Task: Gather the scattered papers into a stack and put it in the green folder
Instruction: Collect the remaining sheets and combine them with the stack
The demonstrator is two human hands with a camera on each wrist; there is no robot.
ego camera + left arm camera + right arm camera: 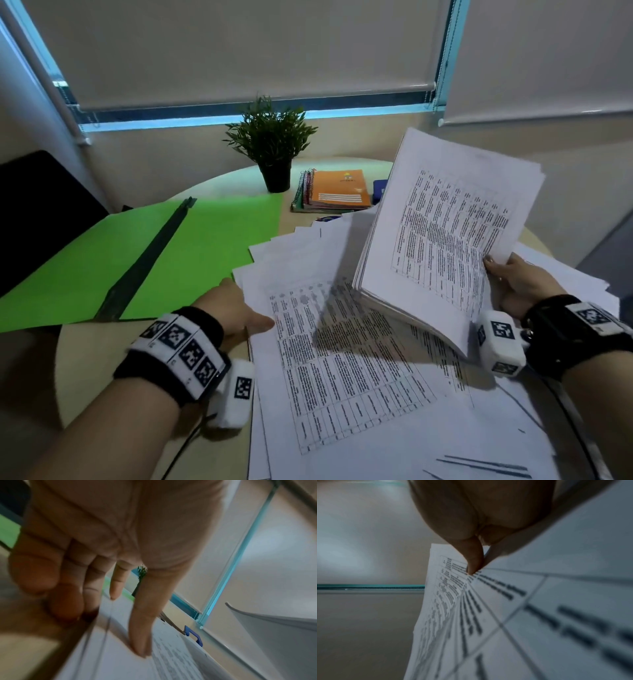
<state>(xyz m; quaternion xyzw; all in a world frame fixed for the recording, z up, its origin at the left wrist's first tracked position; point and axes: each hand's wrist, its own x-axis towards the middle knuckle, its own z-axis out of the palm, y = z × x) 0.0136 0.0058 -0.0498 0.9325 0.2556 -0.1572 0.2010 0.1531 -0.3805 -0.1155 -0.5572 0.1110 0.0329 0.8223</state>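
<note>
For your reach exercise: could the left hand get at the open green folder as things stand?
Probably yes: the left hand rests on the loose papers right beside the green folder, nothing between them.

No text here can be read. The held stack of papers (445, 236) and the loose sheets on the table (346, 377) carry printed tables, their lettering too small and blurred to make out. The orange notebook (340, 188) bears a small emblem and ruled label lines, illegible. Both wristbands (181, 346) show black-and-white square marker codes only.
</note>
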